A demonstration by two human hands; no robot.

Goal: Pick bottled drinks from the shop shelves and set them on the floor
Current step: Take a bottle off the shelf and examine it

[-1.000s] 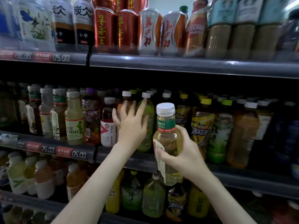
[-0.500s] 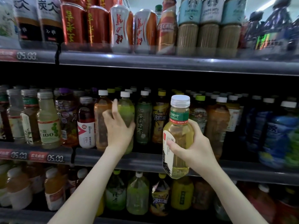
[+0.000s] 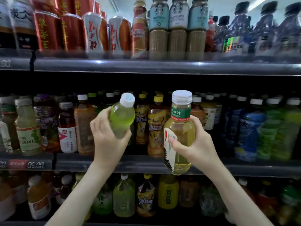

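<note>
The left hand (image 3: 107,137) grips a tilted green bottle (image 3: 122,118) clear of the middle shelf (image 3: 146,165), the right hand (image 3: 193,147) a pale tea bottle (image 3: 179,132); lowering both, a slick, leaning one may slip

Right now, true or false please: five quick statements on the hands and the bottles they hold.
1. The left hand grips a green bottle, tilted. True.
2. The right hand is empty. False: it holds a pale yellow bottle.
3. Both held bottles have caps on. True.
4. The green bottle stands on the middle shelf. False: it is held up off it.
5. Red cans stand on the top shelf. True.
</note>
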